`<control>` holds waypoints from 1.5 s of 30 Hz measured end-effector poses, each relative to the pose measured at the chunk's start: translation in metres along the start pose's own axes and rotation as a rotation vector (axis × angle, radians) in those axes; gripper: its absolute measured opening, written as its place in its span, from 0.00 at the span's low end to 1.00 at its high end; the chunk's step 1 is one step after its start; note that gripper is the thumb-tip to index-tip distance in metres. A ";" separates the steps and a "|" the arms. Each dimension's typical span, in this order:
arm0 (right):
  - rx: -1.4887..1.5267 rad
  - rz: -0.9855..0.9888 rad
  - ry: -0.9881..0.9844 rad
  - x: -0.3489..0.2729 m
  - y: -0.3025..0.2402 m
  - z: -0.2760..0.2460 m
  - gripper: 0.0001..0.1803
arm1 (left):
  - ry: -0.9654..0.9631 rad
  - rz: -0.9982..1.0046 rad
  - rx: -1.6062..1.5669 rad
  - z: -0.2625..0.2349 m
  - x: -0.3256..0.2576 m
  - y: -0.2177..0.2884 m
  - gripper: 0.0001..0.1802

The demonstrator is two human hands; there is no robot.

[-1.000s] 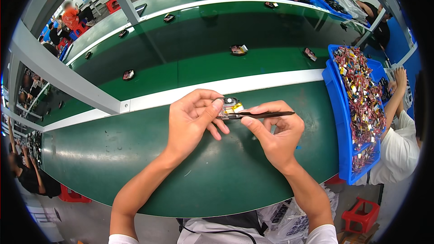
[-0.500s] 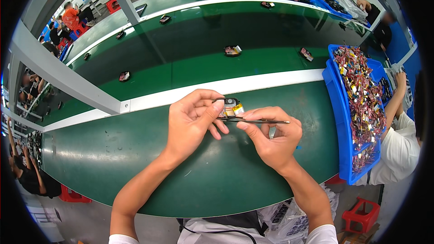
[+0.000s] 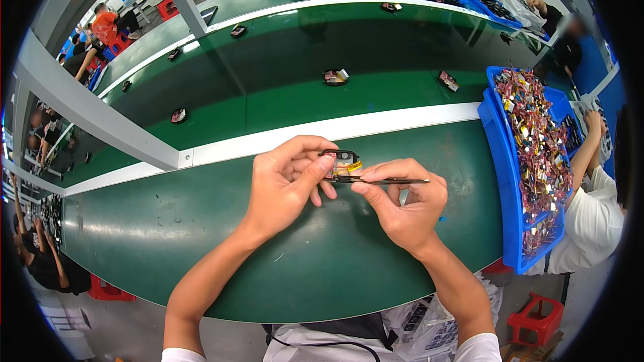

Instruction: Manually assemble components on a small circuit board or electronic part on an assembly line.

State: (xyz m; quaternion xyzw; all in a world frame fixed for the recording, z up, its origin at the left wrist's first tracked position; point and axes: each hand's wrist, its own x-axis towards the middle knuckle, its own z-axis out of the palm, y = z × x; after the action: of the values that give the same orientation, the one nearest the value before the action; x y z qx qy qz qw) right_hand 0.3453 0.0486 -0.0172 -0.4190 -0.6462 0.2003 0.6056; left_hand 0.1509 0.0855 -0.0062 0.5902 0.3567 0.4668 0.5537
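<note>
Over the green worktop, my left hand [image 3: 282,181] grips a small black open device casing [image 3: 346,157] between thumb and fingers. Inside the casing show a dark part, some reddish wiring and a yellow-banded piece. My right hand [image 3: 410,204] pinches dark, slim tweezers [image 3: 399,181], held almost level. Their tip lies at the lower edge of the casing, and I cannot tell exactly which part it touches.
At the right stands a blue tray [image 3: 493,134] heaped with small wired circuit parts. Beyond a white rail [image 3: 376,123], several casings, one [image 3: 335,77] among them, lie on a green conveyor belt [image 3: 282,104]. A grey post [image 3: 107,107] rises at the left. Other people sit around.
The casing in my left hand has tilted slightly, and its yellow-banded piece shows at a different angle. On the belt, the casings have shifted a little to the left.
</note>
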 end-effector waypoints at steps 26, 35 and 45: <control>0.027 -0.035 -0.029 0.004 -0.004 -0.004 0.09 | 0.032 -0.084 0.047 0.008 -0.002 0.014 0.09; 0.005 -0.100 -0.031 0.000 -0.002 -0.001 0.10 | 0.027 -0.144 0.077 0.013 -0.001 0.017 0.09; -0.057 -0.306 0.024 0.001 0.004 0.001 0.13 | 0.097 -0.173 -0.087 0.014 0.003 0.016 0.09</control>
State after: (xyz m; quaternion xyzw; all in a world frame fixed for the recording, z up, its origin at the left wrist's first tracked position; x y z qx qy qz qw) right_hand 0.3461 0.0520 -0.0201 -0.3348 -0.7006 0.0822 0.6247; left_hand 0.1631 0.0820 0.0112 0.5094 0.4121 0.4604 0.5989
